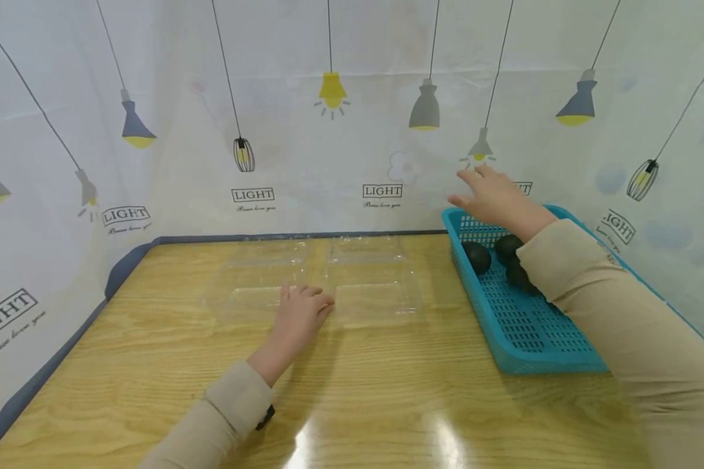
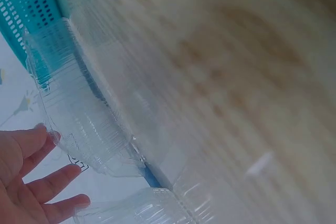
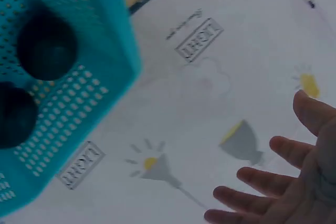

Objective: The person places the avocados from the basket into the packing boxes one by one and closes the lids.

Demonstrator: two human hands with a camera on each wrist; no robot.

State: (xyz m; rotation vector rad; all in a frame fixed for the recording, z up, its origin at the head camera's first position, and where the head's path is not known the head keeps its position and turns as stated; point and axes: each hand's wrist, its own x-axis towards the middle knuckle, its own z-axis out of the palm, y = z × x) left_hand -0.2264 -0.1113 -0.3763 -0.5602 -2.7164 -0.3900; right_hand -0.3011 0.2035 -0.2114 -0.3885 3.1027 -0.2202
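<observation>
Two clear plastic clamshell boxes with raised lids, a left box (image 1: 264,296) and a right box (image 1: 372,299), stand side by side on the table. My left hand (image 1: 301,311) is at the gap between them, fingers loosely bent. In the left wrist view, its thumb and index fingertips (image 2: 54,137) are by the rim of one box (image 2: 79,103); whether they touch it I cannot tell. Over the far end of a blue perforated basket (image 1: 493,326), my right hand (image 1: 493,195) is raised with fingers spread, holding nothing. Several dark round objects (image 1: 477,257) lie in the basket.
The wooden table (image 1: 352,391) ends at a wall sheet (image 1: 328,156) printed with hanging lamps. The basket takes up the table's right side. My right sleeve (image 1: 610,306) hides part of it and its contents.
</observation>
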